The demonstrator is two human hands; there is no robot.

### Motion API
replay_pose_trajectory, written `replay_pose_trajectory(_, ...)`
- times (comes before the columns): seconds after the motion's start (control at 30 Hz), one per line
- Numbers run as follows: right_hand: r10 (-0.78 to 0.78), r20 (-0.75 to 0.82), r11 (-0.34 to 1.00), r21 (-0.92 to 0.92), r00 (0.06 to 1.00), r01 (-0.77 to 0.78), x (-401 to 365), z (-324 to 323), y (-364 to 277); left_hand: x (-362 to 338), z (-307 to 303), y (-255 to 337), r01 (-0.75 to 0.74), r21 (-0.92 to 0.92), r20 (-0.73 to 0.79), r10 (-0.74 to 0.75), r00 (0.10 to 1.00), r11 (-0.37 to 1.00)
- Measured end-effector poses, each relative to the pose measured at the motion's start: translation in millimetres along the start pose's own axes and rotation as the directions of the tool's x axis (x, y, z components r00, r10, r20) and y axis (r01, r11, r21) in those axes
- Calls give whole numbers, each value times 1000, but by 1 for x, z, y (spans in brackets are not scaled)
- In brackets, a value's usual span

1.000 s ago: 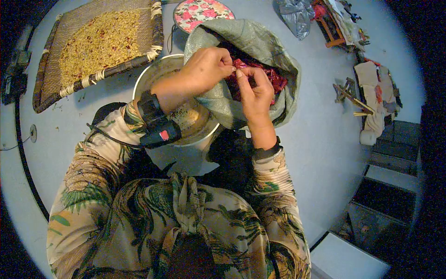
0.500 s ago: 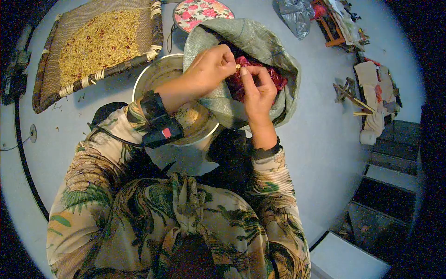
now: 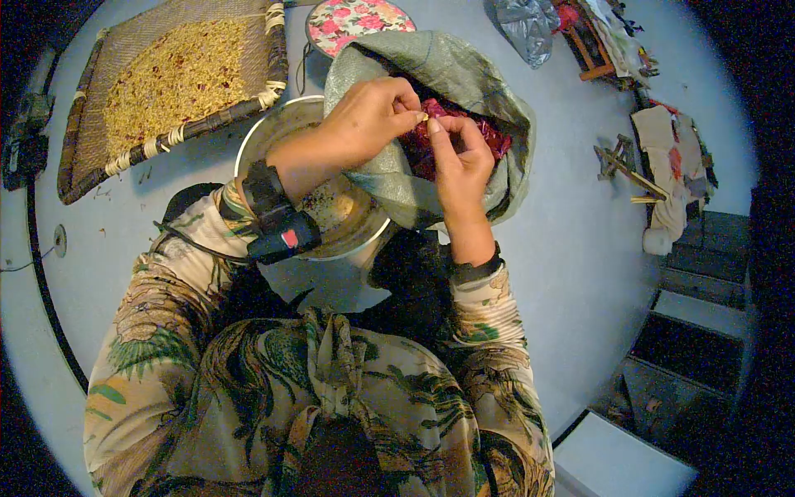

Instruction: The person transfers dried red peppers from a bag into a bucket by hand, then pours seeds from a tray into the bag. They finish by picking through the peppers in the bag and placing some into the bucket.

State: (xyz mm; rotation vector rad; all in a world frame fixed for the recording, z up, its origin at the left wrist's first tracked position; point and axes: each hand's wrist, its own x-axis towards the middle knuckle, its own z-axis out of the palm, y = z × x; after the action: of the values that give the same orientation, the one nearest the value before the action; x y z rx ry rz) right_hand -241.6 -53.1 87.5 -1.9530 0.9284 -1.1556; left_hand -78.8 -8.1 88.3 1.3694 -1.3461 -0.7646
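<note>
Over the mouth of a grey-green woven sack (image 3: 406, 195) my two hands meet at the fingertips. My left hand (image 3: 373, 116) is closed in a pinch on a tiny yellowish piece (image 3: 425, 118). My right hand (image 3: 460, 161) pinches at the same piece from the other side. Dark red dried pods (image 3: 497, 142) lie inside the sack beneath them. Under my left forearm is a round metal basin (image 3: 242, 153) with pale seed-like bits (image 3: 335, 209) at its bottom.
A framed woven tray (image 3: 70, 157) holding yellow and red pieces is at upper left. A round floral-topped stool (image 3: 360, 18) stands behind the sack. A grey plastic bag (image 3: 530, 33), wooden pieces (image 3: 629, 178) and cloths (image 3: 658, 141) lie right, near descending steps (image 3: 704, 286).
My left fingertips have closed further over the small yellowish piece, so less of it shows. My left wrist has shifted slightly leftward.
</note>
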Motion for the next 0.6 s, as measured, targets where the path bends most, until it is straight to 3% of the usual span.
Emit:
replay_pose_trajectory(0.13,-156,-14,979,-139,988,152,-2,4,-3,-2,8,-4,-67,72,-67,72,995,995)
replay_pose_trajectory(0.2,-157,-18,975,-159,987,152,-3,6,-3,-3,11,-6,-76,85,-94,84,992,993)
replay_pose_trajectory(0.3,-158,-22,974,-168,987,152,-5,8,-2,-4,12,-7,-105,249,-114,137,984,963)
replay_pose_trajectory(0.6,-65,-70,992,-115,995,56,-2,7,4,-4,15,-8,-119,105,-100,130,986,987)
